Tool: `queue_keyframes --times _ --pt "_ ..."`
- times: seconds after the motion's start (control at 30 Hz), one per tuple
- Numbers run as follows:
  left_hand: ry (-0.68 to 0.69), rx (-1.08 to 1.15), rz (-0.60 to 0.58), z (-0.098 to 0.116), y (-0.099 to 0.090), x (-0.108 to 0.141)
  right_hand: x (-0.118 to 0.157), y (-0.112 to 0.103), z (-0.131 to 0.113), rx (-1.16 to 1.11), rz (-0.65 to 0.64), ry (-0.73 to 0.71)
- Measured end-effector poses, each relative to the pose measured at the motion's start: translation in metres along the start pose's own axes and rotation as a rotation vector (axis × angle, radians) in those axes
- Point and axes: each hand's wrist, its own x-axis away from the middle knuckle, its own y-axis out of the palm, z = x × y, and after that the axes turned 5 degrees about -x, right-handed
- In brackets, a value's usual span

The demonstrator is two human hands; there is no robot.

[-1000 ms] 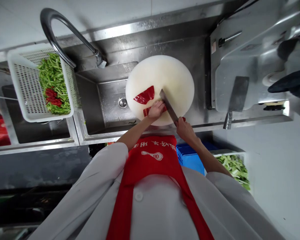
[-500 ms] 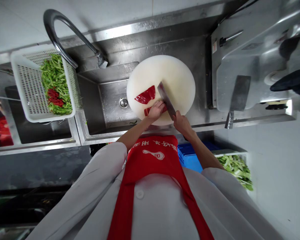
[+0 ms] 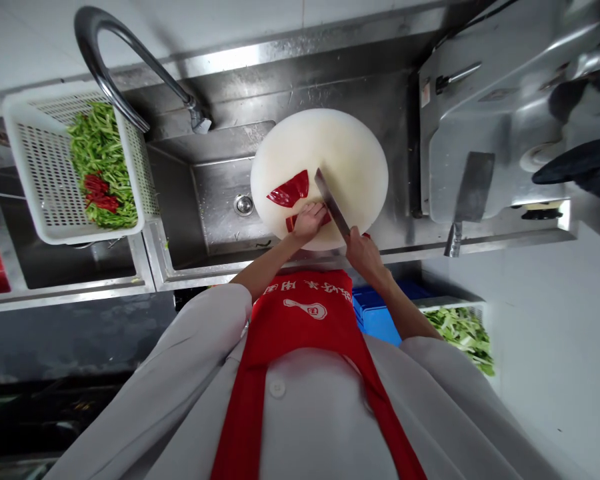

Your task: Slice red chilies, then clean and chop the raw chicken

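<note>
For good slicing here, we should fold the fingertips of the left hand (image 3: 309,220) a little inward, so that the knuckles guide the side of the cleaver (image 3: 333,203). In our judgement, the blade needs short and even strokes, and the fingers should move back by the same small step after each cut. The skin looks smooth and may slip, so we should press the piece flat.

Our left hand is placed over the red pepper piece (image 3: 291,223), in the middle of the frame, and holds it down on the round white board (image 3: 340,140). Our right hand (image 3: 364,253) is closed around the cleaver's handle, at the lower right edge of the board. The blade points toward the upper left and is just beside the left fingertips; whether it touches the pepper, we cannot tell.

The other red piece (image 3: 290,190) lies on the board, up and left of the left hand, apart from it. The white basket (image 3: 147,177) stands at the left of the frame.
</note>
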Motion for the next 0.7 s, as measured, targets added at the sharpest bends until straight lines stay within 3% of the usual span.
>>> queue_keyframes --times 0.13,0.3,0.5,0.7 --pt "0.028 -0.026 -0.021 0.001 -0.003 0.000 0.014 0.007 0.008 -0.006 -0.043 0.030" --pt "0.015 0.016 -0.020 -0.002 -0.002 0.002 0.000 0.010 0.005 -0.018 0.000 0.015" --pt "0.013 0.024 -0.041 -0.001 -0.004 0.002 0.014 0.011 0.012 -0.001 -0.025 0.021" --pt "0.021 0.054 -0.034 -0.004 -0.005 0.004 0.005 0.012 0.008 -0.012 0.025 0.007"
